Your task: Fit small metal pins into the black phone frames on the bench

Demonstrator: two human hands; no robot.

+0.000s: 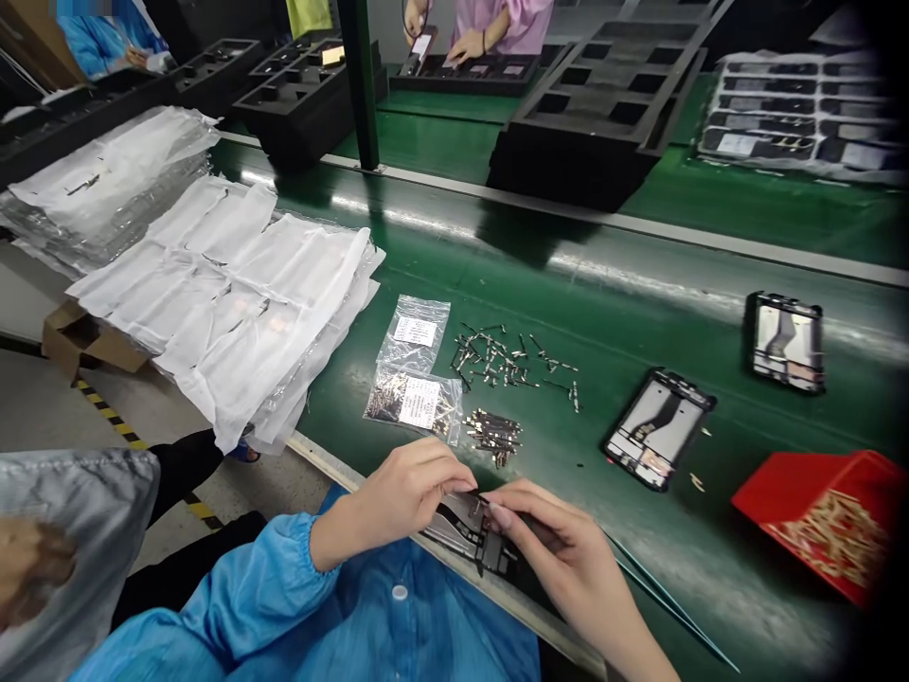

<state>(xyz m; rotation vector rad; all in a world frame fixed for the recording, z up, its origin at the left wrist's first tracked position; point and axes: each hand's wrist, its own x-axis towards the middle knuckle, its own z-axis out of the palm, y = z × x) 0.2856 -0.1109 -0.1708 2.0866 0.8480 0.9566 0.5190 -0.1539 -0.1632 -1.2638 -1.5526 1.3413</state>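
A phone screen assembly (461, 530) lies at the table's front edge, below both hands, with its silver back and black flex cable showing. Over its far edge my left hand (418, 483) is closed in a pinch; whatever sits at the fingertips is too small to make out. My right hand (558, 535) has thumb and fingers pressed together at the assembly's right part, its grip partly hidden. Just beyond is a pile of small flex cables (493, 431). Tweezers (674, 599) lie beside my right hand.
Labelled bags (418, 403), scattered small parts (507, 358), two more phone assemblies (660, 426) and a red box (816, 521) of tan strips lie around. White-wrapped trays (248, 275) are stacked left. Black foam trays (589, 104) and co-workers' hands (469, 45) are across the line.
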